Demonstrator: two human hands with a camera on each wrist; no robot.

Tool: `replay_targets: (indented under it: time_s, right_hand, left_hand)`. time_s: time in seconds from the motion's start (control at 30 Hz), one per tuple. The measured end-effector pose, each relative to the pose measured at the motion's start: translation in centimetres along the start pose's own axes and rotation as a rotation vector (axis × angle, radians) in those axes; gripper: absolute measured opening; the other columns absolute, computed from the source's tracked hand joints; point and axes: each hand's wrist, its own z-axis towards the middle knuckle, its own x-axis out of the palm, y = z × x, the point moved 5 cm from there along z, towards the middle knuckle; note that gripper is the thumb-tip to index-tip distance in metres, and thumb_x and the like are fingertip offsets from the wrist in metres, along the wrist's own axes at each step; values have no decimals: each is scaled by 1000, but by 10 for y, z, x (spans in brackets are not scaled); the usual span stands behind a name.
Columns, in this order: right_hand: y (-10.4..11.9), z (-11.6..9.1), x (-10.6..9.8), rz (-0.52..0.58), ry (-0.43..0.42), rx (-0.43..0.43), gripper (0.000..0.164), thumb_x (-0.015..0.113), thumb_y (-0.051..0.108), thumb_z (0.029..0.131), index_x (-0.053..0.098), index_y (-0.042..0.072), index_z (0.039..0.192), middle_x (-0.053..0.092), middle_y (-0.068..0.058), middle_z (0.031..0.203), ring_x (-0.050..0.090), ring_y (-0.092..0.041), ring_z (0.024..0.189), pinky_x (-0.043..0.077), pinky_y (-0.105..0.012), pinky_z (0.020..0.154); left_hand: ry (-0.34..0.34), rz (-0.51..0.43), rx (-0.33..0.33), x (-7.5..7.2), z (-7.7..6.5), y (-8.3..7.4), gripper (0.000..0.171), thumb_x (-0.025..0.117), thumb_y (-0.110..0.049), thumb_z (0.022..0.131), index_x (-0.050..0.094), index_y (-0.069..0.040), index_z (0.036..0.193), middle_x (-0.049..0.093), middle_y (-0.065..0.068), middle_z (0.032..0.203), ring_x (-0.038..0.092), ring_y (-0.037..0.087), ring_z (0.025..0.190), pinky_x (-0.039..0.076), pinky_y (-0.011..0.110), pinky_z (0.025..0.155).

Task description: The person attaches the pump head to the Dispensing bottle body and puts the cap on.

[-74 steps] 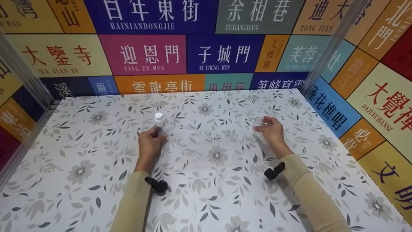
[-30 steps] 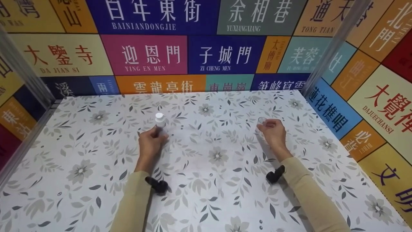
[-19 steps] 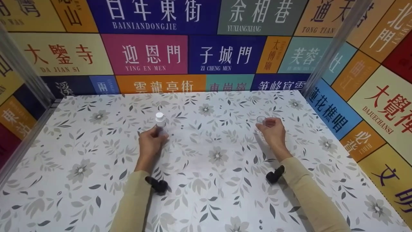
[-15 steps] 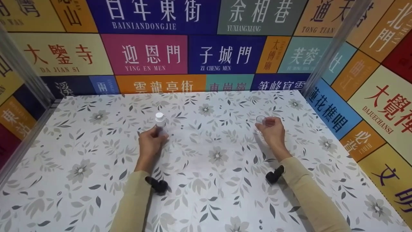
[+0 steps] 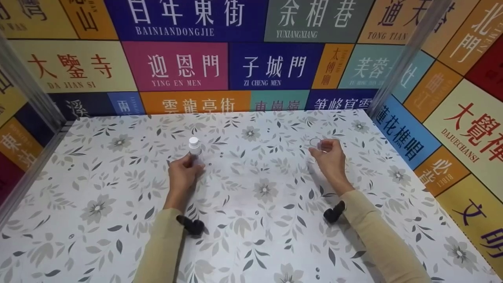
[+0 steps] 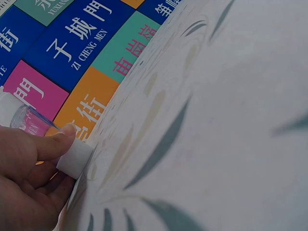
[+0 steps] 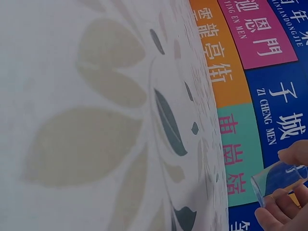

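Observation:
In the head view my left hand (image 5: pixel 182 175) holds a small white-capped bottle (image 5: pixel 194 147) upright near the middle left of the table. Up close in the left wrist view, the bottle (image 6: pixel 75 160) has a clear section between two white ends, its lower end against the table, thumb and fingers around it. My right hand (image 5: pixel 331 160) pinches a small clear plastic cup (image 5: pixel 314 142), hard to make out from above. The right wrist view shows that cup (image 7: pixel 279 180) as a see-through cylinder, tilted and apart from the tabletop; fingers cover its far end.
The table wears a white cloth (image 5: pixel 243 212) printed with leaves and flowers. Colourful panels (image 5: pixel 175 67) with lettering wall in its back and sides, and metal posts (image 5: pixel 408 55) stand at the corners. A black camera (image 5: pixel 334 212) sits on each wrist.
My right hand and the clear cup first drifted slightly right and nearer, then moved back a little left and farther away. The left hand and bottle have stayed put.

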Motion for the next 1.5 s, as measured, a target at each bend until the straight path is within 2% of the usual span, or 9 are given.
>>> replay_targets:
  time_s: [0.1,0.33,0.67,0.83,1.07,1.13,1.3,1.5]
  right_hand:
    - [2,-1,0,-7,-9,-22,47,75,23,87,52,5,126,62,-14,123,60,-27,114,47,-35,97]
    - [6,-4,0,2,-28,-87,47,75,22,87,52,4,124,62,-15,122,59,-29,116,46,-37,101]
    - [15,-12,3,19,-17,-160,45,74,20,89,50,4,124,61,-15,124,58,-28,122,47,-36,107]
    - [20,-15,4,32,-14,-211,44,74,19,89,51,3,123,61,-15,123,59,-29,120,48,-37,107]
    - [26,-22,7,8,4,-243,43,73,21,89,50,4,122,60,-13,122,58,-27,120,48,-35,107]
    - [28,-23,7,10,12,-258,44,74,21,89,50,4,123,59,-12,122,59,-27,120,48,-35,106]
    - [33,-27,8,36,29,-332,44,74,20,89,51,3,122,60,-14,121,59,-28,118,48,-38,105]
    - [34,-31,11,42,54,-353,44,73,20,90,50,3,124,58,-17,123,58,-28,119,47,-40,107]
  left_hand:
    - [-1,3,10,0,-1,0,60,71,4,84,53,-4,141,51,18,148,47,28,141,41,35,113]
    - [-23,83,37,-2,-1,-2,52,72,-1,86,59,-5,136,57,18,144,51,30,138,41,38,114]
    - [-11,24,42,-1,-1,-3,54,72,2,84,58,-2,136,56,20,144,50,30,138,42,36,113]
    - [-18,48,26,-2,-1,-3,55,73,1,84,58,-4,137,55,19,144,50,29,139,41,36,114]
    - [0,-88,-25,0,-1,1,59,71,6,84,55,-5,139,50,18,149,45,27,143,46,32,108]
    - [-4,-61,-17,0,-2,1,58,72,4,84,55,-5,139,51,18,148,46,28,142,46,34,109]
    - [-35,89,48,-3,-2,-2,52,73,-1,85,59,-2,134,56,19,143,51,31,137,41,38,114]
    - [-25,107,41,-3,-1,-1,52,72,-2,86,58,-4,136,56,18,144,50,30,138,40,38,115]
